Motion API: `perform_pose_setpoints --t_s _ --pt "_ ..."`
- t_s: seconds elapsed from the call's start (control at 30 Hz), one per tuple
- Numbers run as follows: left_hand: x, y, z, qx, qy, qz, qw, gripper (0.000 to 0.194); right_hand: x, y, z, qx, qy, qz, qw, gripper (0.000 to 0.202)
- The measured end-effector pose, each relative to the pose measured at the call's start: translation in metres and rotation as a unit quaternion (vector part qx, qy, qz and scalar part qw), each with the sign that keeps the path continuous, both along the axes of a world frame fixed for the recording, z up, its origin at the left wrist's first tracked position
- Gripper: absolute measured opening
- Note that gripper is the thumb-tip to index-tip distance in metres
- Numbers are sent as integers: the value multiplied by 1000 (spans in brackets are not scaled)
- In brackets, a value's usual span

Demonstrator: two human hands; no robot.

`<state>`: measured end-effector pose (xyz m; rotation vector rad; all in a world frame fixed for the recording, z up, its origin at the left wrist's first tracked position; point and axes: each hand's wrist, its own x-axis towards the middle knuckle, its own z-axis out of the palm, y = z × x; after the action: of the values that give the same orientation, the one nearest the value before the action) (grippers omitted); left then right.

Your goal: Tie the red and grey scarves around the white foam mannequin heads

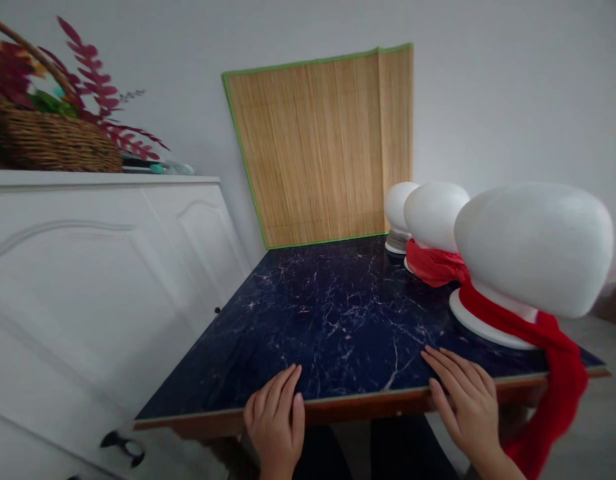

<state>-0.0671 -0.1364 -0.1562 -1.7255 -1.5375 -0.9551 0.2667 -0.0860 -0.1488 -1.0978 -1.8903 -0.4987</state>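
Note:
My left hand (pixel 277 413) lies flat over the near edge of a dark blue marbled table (pixel 328 313), its fingers extended and holding nothing. Right of it, my right hand (pixel 463 393) also rests on the table's front edge, fingers stretched out and nothing held. Just beyond the right hand is the nearest white mannequin head (pixel 533 247), with a red scarf (pixel 558 353) around its neck that hangs over the table edge. Behind it stand another white head (pixel 437 215) with a lighter red cloth (pixel 433 263) at its neck, and a third head (pixel 399 205) with a grey band (pixel 399 238).
A white cabinet (pixel 103 267) borders the table on the left. On its top sits a wicker basket (pixel 58 140) with artificial flowers and leaves. A bamboo mat (pixel 323 147) with green edging stands against the wall at the table's far end.

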Motion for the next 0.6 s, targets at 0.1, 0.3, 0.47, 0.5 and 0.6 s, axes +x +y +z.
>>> perform_pose_setpoints --t_s 0.1,0.3,0.47,0.5,0.6 --pt "0 -7 4 -30 -26 -3 999 36 2 -2 -5 7 18 -9 1000 38" --pt "-2 -10 2 -47 -5 -11 999 40 1 -3 -7 13 29 4 999 39" --pt "-7 -4 -5 -3 16 11 1000 42 -2 3 -13 27 62 0 998 33" --pt "-8 -4 -6 1 15 8 1000 45 -3 3 -14 27 65 0 998 33" --pt "-14 1 -9 19 12 -2 1000 50 -5 4 -16 36 67 4 997 34"
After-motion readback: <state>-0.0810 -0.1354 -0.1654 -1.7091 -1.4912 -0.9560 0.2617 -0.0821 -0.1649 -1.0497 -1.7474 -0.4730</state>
